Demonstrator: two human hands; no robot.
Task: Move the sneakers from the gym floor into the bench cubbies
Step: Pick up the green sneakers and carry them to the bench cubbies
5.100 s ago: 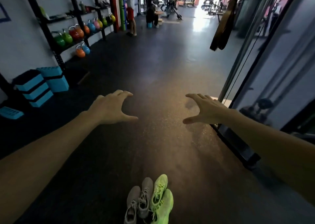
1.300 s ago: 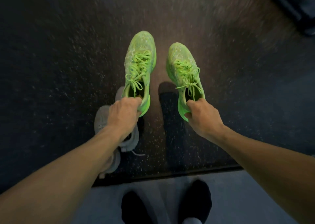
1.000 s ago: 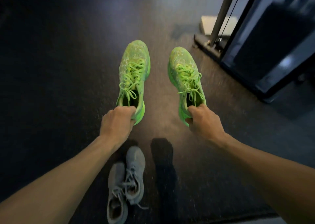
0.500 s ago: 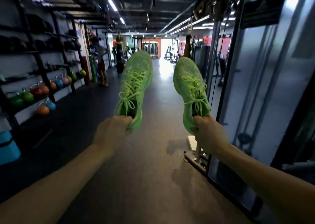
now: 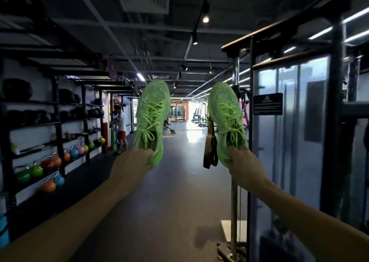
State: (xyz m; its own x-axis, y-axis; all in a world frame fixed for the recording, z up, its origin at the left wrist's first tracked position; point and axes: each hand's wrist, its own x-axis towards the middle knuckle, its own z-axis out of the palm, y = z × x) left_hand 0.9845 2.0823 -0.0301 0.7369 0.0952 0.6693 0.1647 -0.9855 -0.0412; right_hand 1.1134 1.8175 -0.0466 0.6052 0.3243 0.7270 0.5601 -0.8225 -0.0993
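Dark rubber gym floor (image 5: 175,192) runs away from us down a long aisle toward a bright doorway at the far end, under a black ceiling with track lights. Along the left wall we see a black rack (image 5: 58,134) carrying dark medicine balls on its upper shelves and coloured kettlebells (image 5: 48,162) on its lower ones, and a person (image 5: 121,130) in a white top and red shorts stands near its far end. On our right rises a cable machine (image 5: 289,142) with a frosted panel and a dark notice plate, and a black strap handle (image 5: 210,152) hangs just beside it. We hold both arms out in front of us, raised well above the floor. Our left hand (image 5: 132,161) is curled round the heel of the left green sneaker (image 5: 152,118), fingers tucked at the collar, so the shoe points up and away with its laces facing us. Our right hand (image 5: 242,162) grips the heel of the right green sneaker (image 5: 225,118) the same way, toe tilted up and slightly left. Both shoes hang in the air, apart from each other, with the aisle showing between them.
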